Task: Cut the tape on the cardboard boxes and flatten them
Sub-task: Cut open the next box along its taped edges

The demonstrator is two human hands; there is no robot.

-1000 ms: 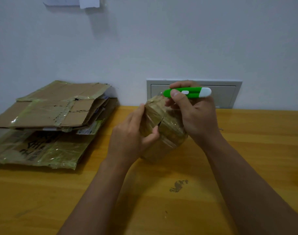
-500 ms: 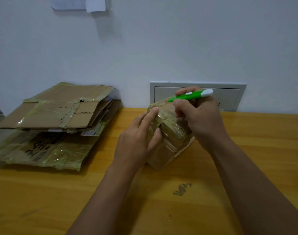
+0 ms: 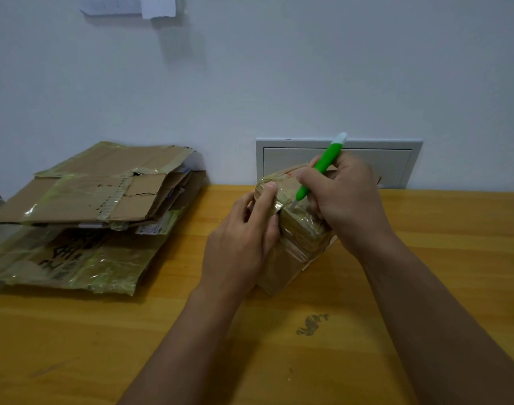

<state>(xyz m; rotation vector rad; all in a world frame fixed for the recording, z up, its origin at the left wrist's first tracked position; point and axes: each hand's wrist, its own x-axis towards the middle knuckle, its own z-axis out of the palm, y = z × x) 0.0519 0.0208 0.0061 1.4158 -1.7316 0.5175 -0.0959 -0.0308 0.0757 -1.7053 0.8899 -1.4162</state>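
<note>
A wide yellow-brown wooden desk (image 3: 425, 287) stands against a pale wall. On its far left lies a stack of flattened brown cardboard boxes (image 3: 86, 217), glossy with yellowed tape. Against the wall at the far centre sits a grey rectangular wall panel (image 3: 396, 162). Near the middle of the desk stands a small brown cardboard box wrapped in clear tape (image 3: 291, 252), tilted, one corner on the wood. The left hand (image 3: 244, 244) grips the box's left side, fingers curled over its top edge. The right hand (image 3: 346, 197) holds a green utility knife with a white end cap (image 3: 320, 168) like a pen, its fingers closed round the handle, the blade tip touching the tape on the box's top.
</note>
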